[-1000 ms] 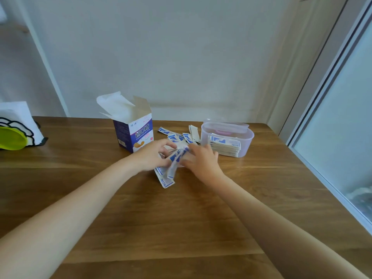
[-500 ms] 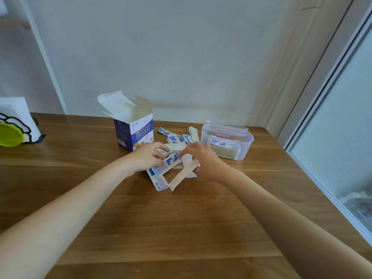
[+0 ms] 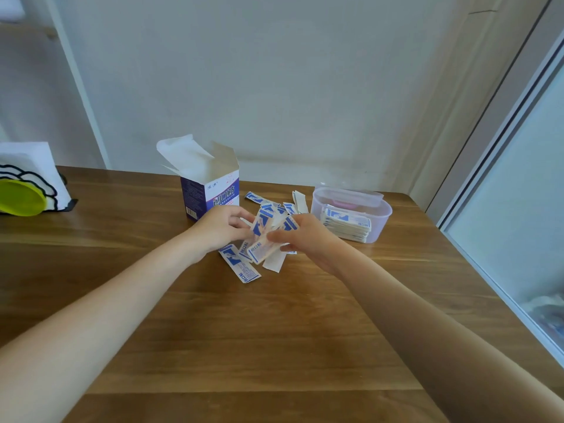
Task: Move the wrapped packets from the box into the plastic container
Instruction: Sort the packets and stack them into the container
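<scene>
Both hands meet over the loose packets (image 3: 241,265) lying on the table (image 3: 274,331) between the box (image 3: 210,193) on the left and the container (image 3: 351,215) on the right. The left hand (image 3: 218,227) and right hand (image 3: 305,236) pinch a small fan of packets (image 3: 264,236) between curled fingers. The packets look light, thin, flexible and slick, so they may slide apart; squaring them and gripping the stack across its middle seems safest. A stack already sits in the container.
</scene>
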The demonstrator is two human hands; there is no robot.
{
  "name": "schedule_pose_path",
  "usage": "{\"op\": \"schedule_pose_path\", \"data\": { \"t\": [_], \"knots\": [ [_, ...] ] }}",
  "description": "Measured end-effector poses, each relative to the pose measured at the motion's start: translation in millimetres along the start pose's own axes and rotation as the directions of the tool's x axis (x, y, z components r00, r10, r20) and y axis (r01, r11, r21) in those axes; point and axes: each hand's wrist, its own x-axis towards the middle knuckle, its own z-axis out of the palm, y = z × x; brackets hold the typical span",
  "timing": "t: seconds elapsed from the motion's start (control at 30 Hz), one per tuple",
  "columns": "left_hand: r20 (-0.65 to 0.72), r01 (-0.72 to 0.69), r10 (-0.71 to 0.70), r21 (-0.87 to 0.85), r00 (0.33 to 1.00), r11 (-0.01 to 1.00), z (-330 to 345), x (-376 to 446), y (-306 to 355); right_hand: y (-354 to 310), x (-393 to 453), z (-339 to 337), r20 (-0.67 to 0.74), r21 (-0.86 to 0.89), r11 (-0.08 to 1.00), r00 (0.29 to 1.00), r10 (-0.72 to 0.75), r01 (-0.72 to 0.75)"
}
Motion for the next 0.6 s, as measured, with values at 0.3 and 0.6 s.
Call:
{"op": "schedule_pose_path", "data": {
  "t": [0.3, 0.6],
  "knots": [
    [0.275, -0.145, -0.041, 0.621, 0.96, 0.77, -15, 1, -1, -14, 5, -6, -0.161, -0.515, 0.842, 0.946, -0.282, 0.164],
    [0.244, -0.111, -0.062, 0.634, 0.968, 0.766, -6, 8, -8, 17, 5, -1, 0.265, -0.849, 0.362, 0.904, -0.337, 0.384]
  ]
}}
